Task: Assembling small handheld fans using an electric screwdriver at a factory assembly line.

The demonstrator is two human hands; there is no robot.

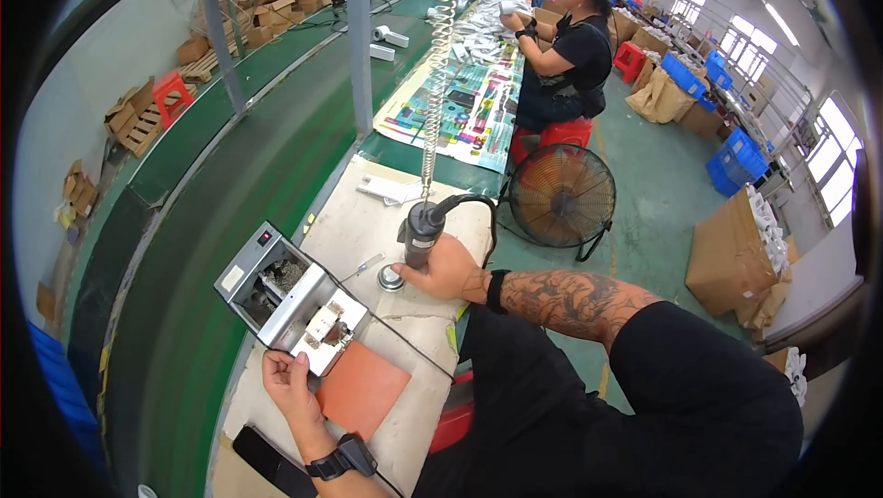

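My right hand (445,268) is wrapped round a black electric screwdriver (424,233), held upright below a coiled spring (436,84). Beside its thumb is a small round metal piece (391,278) on the worktable; whether the thumb touches it is hard to tell. My left hand (289,386) is at the near corner of a grey screw feeder (292,300), thumb and fingers drawn together. Anything between those fingertips is too small to make out. The feeder's open hopper holds a heap of small metal screws (287,274). An orange-red sheet (365,389) lies beside my left hand.
A black phone (272,461) and white plastic parts (391,190) lie on the worktable (405,332). Left of it runs a green conveyor (230,213). A floor fan (562,196) stands to the right. Farther off, a seated person (579,47) handles white parts.
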